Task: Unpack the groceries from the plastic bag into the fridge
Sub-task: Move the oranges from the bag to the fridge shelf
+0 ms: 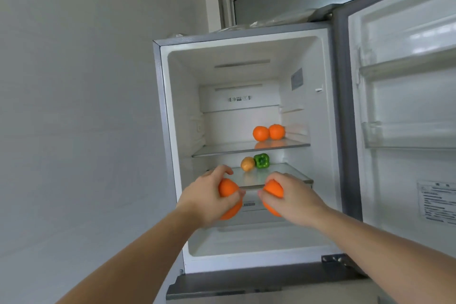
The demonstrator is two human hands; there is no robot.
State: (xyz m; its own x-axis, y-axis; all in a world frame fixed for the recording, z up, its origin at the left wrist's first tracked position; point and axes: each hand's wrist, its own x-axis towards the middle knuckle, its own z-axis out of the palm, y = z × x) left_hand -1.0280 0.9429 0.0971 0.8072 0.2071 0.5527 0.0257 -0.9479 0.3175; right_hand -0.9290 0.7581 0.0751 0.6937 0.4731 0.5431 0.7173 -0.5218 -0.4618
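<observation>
The fridge (170, 131) fills the centre and right of the frame, its door (404, 111) swung open along the right edge and the door racks bare as far as can be seen. Inside, the upper glass shelf (222, 150) at mid-frame carries two oranges (260, 133) side by side and touching, towards the right rear. The lower glass shelf (288, 171) just beneath holds a green pepper (261, 160) with a brownish, potato-like item (247, 163) just beside it on the left. The plastic bag is not in view. In the lower centre of the frame both arms reach forward. The left hand (209, 198) is closed around one orange (228, 189), the right hand (296, 198) around another orange (272, 189); the two hands are near each other but apart, in front of the lower shelf's front edge. Judgement: each fruit looks firm, round and moderately light, with a slightly dimpled skin giving fair grip; the present wrap of fingers over the widest part suits it. The chief risk is rolling on smooth glass, so each is best set down gently, nested against a neighbour or the wall.
</observation>
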